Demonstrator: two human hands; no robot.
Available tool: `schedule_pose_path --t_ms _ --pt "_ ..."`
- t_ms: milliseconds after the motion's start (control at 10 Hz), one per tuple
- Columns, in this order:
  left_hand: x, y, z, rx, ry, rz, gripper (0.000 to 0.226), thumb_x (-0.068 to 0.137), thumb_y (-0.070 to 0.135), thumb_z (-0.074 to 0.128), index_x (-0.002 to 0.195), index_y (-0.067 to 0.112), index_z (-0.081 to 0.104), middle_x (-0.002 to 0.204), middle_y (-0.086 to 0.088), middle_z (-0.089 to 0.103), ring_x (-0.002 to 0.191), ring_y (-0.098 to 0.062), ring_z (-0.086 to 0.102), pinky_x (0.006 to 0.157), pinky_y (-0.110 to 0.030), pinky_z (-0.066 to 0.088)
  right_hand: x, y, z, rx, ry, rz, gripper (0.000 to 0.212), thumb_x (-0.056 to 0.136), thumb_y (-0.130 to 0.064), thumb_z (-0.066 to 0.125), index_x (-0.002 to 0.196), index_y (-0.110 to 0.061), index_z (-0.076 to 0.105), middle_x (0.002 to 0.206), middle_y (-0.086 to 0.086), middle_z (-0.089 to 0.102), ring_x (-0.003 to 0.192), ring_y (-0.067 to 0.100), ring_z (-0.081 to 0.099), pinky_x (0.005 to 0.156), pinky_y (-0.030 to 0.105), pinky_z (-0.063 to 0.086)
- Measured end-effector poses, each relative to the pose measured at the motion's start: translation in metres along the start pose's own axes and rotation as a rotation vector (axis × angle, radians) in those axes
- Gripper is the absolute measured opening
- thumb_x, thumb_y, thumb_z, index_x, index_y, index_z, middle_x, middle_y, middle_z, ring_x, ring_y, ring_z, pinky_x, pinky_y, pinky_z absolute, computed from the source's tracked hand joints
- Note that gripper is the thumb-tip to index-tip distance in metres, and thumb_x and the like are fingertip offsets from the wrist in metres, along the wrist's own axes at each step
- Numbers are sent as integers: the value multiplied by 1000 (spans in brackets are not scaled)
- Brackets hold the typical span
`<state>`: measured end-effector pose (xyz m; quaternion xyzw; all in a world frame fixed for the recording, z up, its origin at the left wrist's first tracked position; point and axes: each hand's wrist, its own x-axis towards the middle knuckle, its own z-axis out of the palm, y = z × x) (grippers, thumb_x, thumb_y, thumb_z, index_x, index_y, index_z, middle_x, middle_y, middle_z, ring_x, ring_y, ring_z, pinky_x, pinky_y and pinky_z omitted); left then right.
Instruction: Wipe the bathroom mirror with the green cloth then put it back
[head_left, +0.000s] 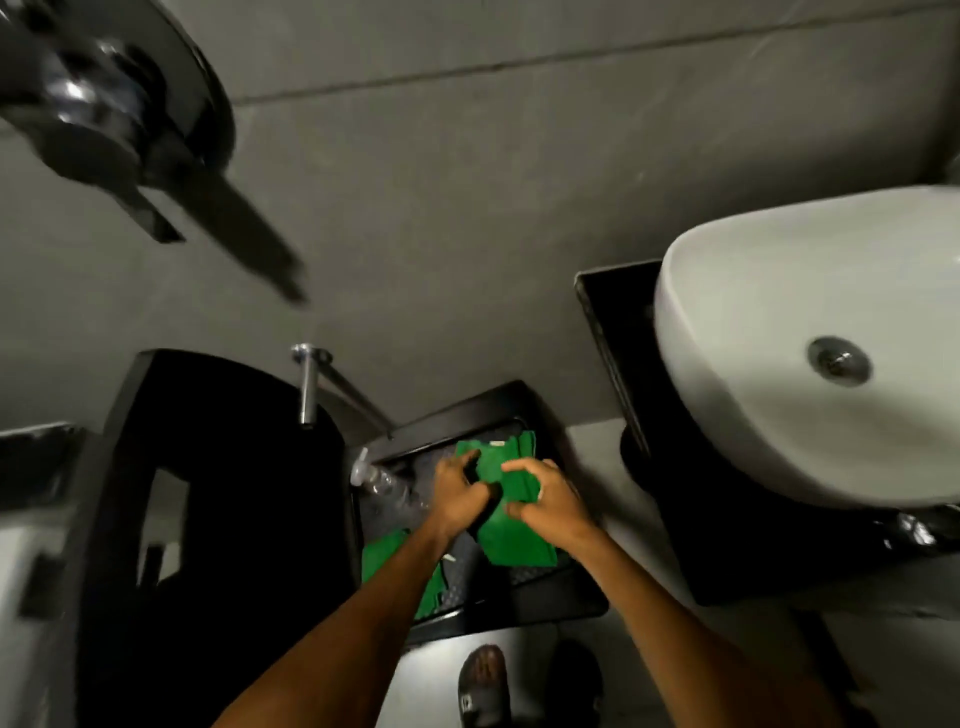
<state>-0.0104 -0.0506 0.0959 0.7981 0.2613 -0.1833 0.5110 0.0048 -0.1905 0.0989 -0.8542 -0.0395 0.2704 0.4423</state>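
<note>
A green cloth (506, 535) lies in a low black tray (467, 410) below me. Both my hands are down on it. My left hand (460, 493) grips its left edge, and my right hand (545, 499) pinches its right side with curled fingers. A second green cloth (382, 556) lies at the tray's near left, partly hidden under my left forearm. The mirror is not in view.
A white basin (779, 364) on a black stand fills the right. A clear bottle (379, 480) lies in the tray's left part. A chrome pipe (309, 384) and a black seat-like fixture (218, 493) stand to the left. My sandalled foot (483, 686) is on the pale floor.
</note>
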Motion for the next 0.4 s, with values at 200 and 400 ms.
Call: schedule_pose_path --t_ms 200,400 --pt "54 -70 45 291 -58 156 89 77 4 66 150 8 15 157 -22 -2 135 -37 38 105 -31 35 55 72 37 -280 -107 -25 62 79 -5 62 138 -14 46 150 13 30 132 30 42 110 28 33" --pt "76 -98 77 917 -224 12 65 93 41 47 150 27 20 158 -19 -22 146 -38 -14 111 -69 0 69 125 45 -923 -222 52 57 89 -32 54 142 -30 34 161 11 -10 146 35 6 113 56 24"
